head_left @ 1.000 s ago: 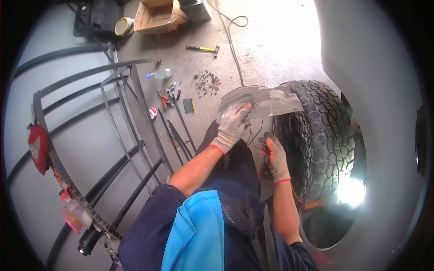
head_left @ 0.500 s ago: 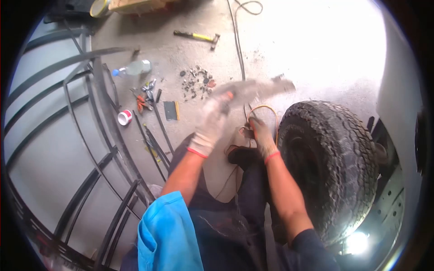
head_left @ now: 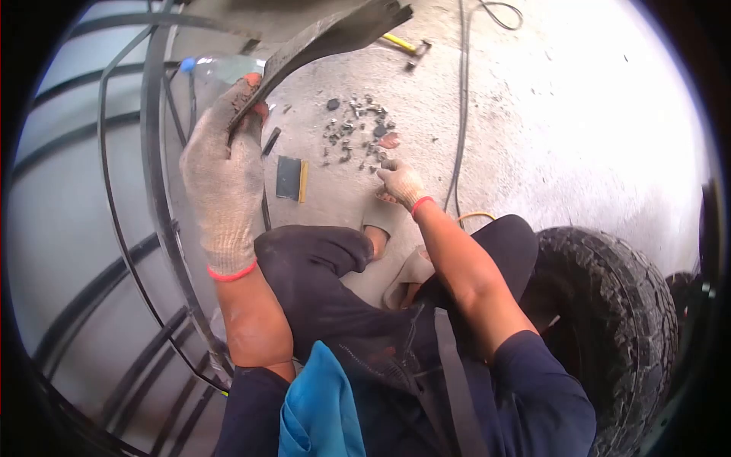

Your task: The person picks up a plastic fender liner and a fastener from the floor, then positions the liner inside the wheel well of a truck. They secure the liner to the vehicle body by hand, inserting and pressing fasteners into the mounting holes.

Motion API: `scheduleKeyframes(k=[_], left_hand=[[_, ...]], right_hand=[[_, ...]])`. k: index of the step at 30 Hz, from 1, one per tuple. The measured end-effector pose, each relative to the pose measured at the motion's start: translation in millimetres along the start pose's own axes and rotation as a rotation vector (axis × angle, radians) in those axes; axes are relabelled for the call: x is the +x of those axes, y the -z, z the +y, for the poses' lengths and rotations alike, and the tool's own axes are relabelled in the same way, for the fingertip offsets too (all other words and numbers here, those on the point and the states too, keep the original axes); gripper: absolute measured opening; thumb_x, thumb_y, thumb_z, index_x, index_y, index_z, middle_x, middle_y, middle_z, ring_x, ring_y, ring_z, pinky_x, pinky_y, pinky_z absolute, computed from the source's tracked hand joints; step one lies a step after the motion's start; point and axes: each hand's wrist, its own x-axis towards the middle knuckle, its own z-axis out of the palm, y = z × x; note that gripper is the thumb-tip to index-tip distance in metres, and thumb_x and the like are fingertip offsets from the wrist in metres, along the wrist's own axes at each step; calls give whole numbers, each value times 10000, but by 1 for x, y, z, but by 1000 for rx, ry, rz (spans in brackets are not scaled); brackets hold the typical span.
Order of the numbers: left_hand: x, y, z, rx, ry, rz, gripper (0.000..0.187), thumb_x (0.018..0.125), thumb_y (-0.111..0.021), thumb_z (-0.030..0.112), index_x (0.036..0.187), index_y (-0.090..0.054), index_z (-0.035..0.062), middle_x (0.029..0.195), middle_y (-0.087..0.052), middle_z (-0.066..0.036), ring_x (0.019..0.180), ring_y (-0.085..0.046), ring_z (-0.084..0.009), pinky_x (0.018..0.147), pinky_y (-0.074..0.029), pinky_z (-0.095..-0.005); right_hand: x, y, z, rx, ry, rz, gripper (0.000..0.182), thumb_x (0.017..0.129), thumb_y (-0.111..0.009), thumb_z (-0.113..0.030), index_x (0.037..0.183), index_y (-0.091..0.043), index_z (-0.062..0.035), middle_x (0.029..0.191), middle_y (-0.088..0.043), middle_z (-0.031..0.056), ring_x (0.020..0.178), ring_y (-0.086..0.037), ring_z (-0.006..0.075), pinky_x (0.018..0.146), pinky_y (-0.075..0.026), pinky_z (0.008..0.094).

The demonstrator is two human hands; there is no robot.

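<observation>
My left hand (head_left: 228, 164), in a whitish work glove with a red cuff, is wrapped round one end of a long, curved dark strip (head_left: 327, 39), held raised at the upper left. My right hand (head_left: 401, 181), gloved too, is low over the floor beside a scatter of small dark bits (head_left: 358, 129) and a reddish piece (head_left: 390, 140). Its fingers are drawn together, and whether they hold anything is too small to tell. A dark flat piece with a yellowish edge (head_left: 289, 179) lies between the hands.
Metal bars (head_left: 156, 145) run down the left side. A clear bottle (head_left: 225, 68) lies behind the left hand. A hammer (head_left: 415, 50) and a cable (head_left: 461, 99) are on the floor (head_left: 563, 137). A large tyre (head_left: 632, 312) stands at the lower right.
My left hand has moved left and up toward the camera with the strip. My right hand has left the cable area near the tyre and moved to the small bits. The view has shifted.
</observation>
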Motion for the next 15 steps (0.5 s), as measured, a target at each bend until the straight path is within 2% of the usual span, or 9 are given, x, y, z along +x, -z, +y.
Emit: scheduleKeyframes(k=[1, 3, 5, 6, 7, 9, 11, 13, 15], left_hand=[[-6, 8, -2, 20, -59, 48, 314, 924, -637, 5, 1213, -723, 91, 924, -730, -58, 834, -673, -94, 742, -523, -237], [-17, 21, 1, 106, -26, 67, 319, 925, -635, 2, 1216, -723, 95, 932, -732, -56, 844, -672, -89, 747, -517, -229], [-24, 26, 6, 22, 65, 59, 318, 927, -626, -1, 1217, -721, 91, 927, -731, -58, 848, -673, -94, 756, -514, -232], [-27, 25, 8, 18, 73, 61, 318, 927, -626, -1, 1217, -721, 91, 927, -731, -58, 848, -673, -94, 756, -514, -232], [-30, 23, 10, 8, 50, 36, 320, 920, -623, -9, 1210, -721, 83, 922, -731, -62, 843, -674, -101, 756, -514, -233], [-31, 22, 5, -8, 24, 26, 322, 913, -620, -17, 1204, -721, 75, 917, -731, -67, 837, -674, -108, 756, -513, -234], [-34, 23, -5, -56, -79, -62, 323, 896, -615, -26, 1190, -720, 56, 930, -733, -81, 816, -673, -123, 750, -515, -242], [-40, 26, 4, -10, -63, -79, 322, 892, -616, -23, 1187, -720, 53, 931, -730, -80, 806, -668, -124, 745, -514, -245], [-45, 28, 7, 46, -41, -105, 321, 889, -616, -20, 1184, -720, 50, 932, -727, -79, 796, -663, -125, 741, -514, -248]], right_hand=[[2, -10, 2, 46, -50, -68, 373, 882, -693, -225, 1175, -691, 6, 874, -725, 128, 693, -684, 169, 648, -559, 337], [9, -26, 29, -129, 75, -48, 376, 865, -690, -237, 1158, -699, -2, 901, -733, 128, 746, -700, 175, 685, -566, 333], [-18, -22, 39, -290, 185, 101, 366, 855, -676, -247, 1127, -716, -6, 918, -739, 123, 792, -702, 174, 725, -560, 319], [-30, -12, 33, -133, 70, 33, 364, 845, -676, -265, 1088, -731, 0, 919, -743, 112, 825, -700, 171, 758, -551, 307], [-33, -6, 42, -143, 73, 34, 364, 845, -676, -265, 1088, -731, 0, 919, -743, 112, 825, -700, 171, 758, -551, 307], [-29, -1, 53, -49, -59, 57, 333, 867, -676, -260, 1049, -740, 10, 912, -745, 108, 814, -696, 163, 744, -543, 298], [-13, -7, 63, -64, -38, 90, 315, 901, -662, -244, 1076, -728, 9, 893, -743, 106, 800, -697, 158, 722, -544, 298], [6, -13, 59, 62, 44, 19, 306, 929, -644, -213, 1124, -696, 17, 888, -732, 94, 759, -698, 157, 684, -543, 296], [11, -16, 48, 52, 93, 3, 320, 939, -643, -200, 1158, -662, 33, 885, -716, 86, 726, -702, 161, 640, -540, 291]])
